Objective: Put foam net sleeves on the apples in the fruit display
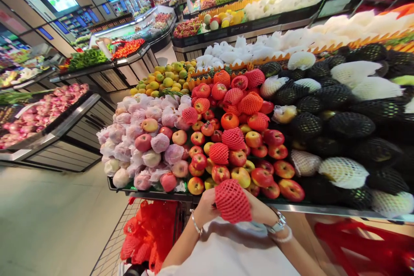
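Head view, supermarket fruit display. Both hands meet low in the middle of the frame, just in front of the near edge of the worktop (323, 209), on one red foam net sleeve (233, 201). The left hand (207, 207), a thin bracelet on its wrist, has its grip closed on the sleeve's left side; the right hand (260, 210), with a wristwatch (277, 223) and a pale band on its wrist, has its grip closed on the right side. The sleeve covers most of the fingers, and whether it has fruit inside cannot be told.

Just beyond the hands lies a heap of bare red-and-yellow apples (246, 164), several of them in the same red netting. To the left, touching that heap, are fruits in pale pink wrapping (145, 138); behind these, a pile of yellow-green fruit (164, 79). To the right, fruits in black net sleeves (339, 116) are mixed with ones in white net sleeves (343, 171).

Below the worktop edge at lower left stands a wire trolley (111, 246) holding a bunch of loose red net sleeves (148, 233). Further produce stands fill the background along the aisle.
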`<state>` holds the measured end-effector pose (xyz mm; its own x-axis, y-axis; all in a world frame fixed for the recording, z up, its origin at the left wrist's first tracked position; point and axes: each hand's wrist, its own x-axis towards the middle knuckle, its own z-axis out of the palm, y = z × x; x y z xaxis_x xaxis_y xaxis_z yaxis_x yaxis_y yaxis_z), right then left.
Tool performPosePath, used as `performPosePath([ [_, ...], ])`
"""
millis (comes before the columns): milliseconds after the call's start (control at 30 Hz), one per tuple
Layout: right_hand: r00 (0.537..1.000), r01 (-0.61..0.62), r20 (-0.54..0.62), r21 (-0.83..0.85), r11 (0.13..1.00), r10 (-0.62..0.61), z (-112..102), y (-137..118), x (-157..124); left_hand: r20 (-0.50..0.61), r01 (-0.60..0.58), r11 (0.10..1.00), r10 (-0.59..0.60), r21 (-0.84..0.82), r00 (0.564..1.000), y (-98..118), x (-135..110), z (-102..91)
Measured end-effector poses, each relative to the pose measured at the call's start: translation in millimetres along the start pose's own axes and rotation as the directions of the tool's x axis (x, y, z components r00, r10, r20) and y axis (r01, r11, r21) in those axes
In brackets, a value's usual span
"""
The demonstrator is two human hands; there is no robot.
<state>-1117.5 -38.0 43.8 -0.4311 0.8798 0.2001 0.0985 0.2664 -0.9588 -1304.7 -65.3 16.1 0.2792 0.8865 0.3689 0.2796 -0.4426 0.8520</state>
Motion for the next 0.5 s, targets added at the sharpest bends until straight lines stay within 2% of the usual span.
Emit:
performPosePath([
  [100, 0.999, 0.0, 0.051, 0.036, 0.999, -0.002, 14, 1, 3, -0.113, -0.004, 1.0, 0.001, -0.023, 0.994, -1, -6, -4.0],
  [167, 1.0, 0.008, 0.017, 0.06, 0.998, -0.01, 27, 6, 1, -0.161, 0.014, 0.998, -0.024, -0.064, 0.987, -1, -10, -9.0],
  [267, 0.988, 0.06, -0.146, 0.076, 0.995, -0.048, 45, 18, -8, -0.19, 0.067, 0.988, -0.093, -0.138, 0.977, 1, -17, -18.9],
  [333, 0.955, 0.102, -0.284, 0.05, 0.994, -0.084, 50, 25, -12, -0.204, 0.135, 0.974, -0.172, -0.184, 0.964, 1, -22, -25.9],
  [367, 0.943, 0.12, -0.316, 0.023, 0.993, -0.106, 50, 28, -12, -0.207, 0.168, 0.964, -0.211, -0.208, 0.955, 1, -25, -29.0],
  [433, 0.952, 0.158, -0.261, -0.033, 0.987, -0.161, 48, 30, -9, -0.205, 0.228, 0.936, -0.286, -0.267, 0.936, 0, -29, -33.7],
  [500, 0.973, 0.199, -0.107, -0.063, 0.978, -0.205, 48, 29, -4, -0.205, 0.282, 0.901, -0.36, -0.331, 0.91, -2, -33, -35.6],
])
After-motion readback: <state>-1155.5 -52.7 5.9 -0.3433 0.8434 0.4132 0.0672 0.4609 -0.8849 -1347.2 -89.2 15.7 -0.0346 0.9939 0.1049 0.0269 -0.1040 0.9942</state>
